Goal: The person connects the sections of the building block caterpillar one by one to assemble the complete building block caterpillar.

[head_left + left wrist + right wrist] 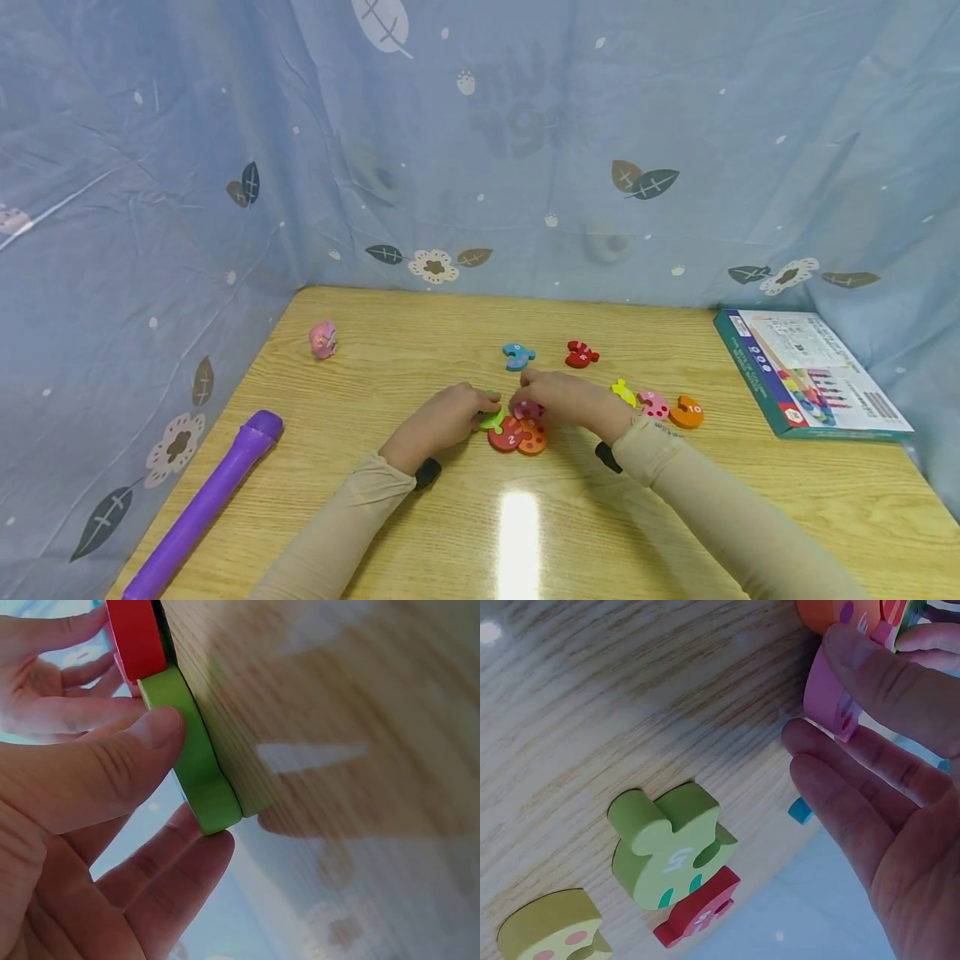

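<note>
Green, smooth and chunky, the green piece [201,769] touches the far-left edge of the red piece numbered 2 [504,437]; the left hand [450,422] pinches it, thumb on its thick edge. Beyond and right of that red piece, the right hand [567,400] pinches a pink piece [825,694]. On the red one's right sits an orange piece [534,440]. They look like painted wood — probably light, stiff, hardly fragile, perhaps slightly slippery. Best grip them by the thick side walls — thumb opposite fingers.

Left fingers [184,881] near right fingers [844,789]
</note>
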Motion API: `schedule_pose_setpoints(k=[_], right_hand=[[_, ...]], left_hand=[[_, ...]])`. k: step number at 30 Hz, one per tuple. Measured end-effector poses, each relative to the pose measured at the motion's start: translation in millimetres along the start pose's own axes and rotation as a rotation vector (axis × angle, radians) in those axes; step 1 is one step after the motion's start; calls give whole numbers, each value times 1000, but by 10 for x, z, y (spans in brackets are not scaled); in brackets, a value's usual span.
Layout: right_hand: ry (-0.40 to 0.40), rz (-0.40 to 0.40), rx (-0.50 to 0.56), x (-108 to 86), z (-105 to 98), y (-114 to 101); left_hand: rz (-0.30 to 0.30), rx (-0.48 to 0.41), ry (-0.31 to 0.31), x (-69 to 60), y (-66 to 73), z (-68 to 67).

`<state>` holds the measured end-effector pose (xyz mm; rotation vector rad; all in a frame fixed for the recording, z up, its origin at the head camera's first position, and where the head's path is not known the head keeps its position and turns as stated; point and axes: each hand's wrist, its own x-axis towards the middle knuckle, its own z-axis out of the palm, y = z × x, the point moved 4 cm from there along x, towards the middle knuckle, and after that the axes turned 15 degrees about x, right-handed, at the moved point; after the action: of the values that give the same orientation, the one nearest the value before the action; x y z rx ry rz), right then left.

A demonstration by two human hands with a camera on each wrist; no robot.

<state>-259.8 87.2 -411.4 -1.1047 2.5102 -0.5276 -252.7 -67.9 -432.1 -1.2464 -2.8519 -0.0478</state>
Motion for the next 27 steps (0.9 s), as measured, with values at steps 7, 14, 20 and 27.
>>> schedule_pose_setpoints(k=[7,14,20,27], right_hand=[[-30,11,49,-35,-6,37],[43,79,157,-144,-117,126],[238,116,147,-377,-283,279],[375,218,170,-696,-293,480]], left_hand=[[3,-2,-3,10,2,-4],[11,9,-3,12,7,-1],[3,14,-18,9,17,-6],[-13,1,-27,7,14,0]])
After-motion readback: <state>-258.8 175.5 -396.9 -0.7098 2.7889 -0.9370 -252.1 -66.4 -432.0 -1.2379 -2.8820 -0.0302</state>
